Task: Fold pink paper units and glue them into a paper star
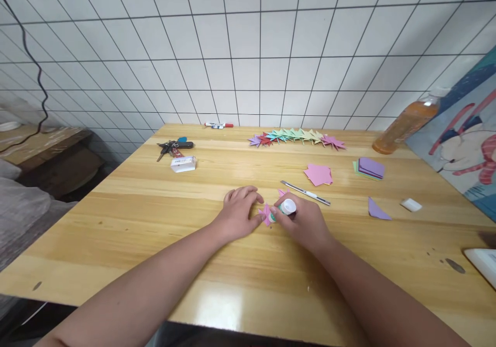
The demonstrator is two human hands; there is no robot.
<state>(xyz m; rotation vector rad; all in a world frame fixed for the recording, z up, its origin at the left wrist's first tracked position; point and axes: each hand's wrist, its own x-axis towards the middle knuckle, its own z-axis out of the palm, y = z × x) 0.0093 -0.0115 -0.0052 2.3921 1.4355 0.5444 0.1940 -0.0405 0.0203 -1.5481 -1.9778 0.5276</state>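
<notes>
Pink paper [267, 212] lies between the loosely spread left hand [241, 213], thumb touching it, and the right hand [307, 221], gripping a glue stick [288, 207] (lettering unreadable).

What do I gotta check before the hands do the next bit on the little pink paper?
1. Glue stick held: ok, in the right hand.
2. Left hand by the pink folded paper: ok, thumb at its edge.
3. Craft knife well away: not ok, it lies just beyond the right hand.
4. Knife blade tucked in: cannot tell.
5. Drink bottle away from the paper: ok.
</notes>
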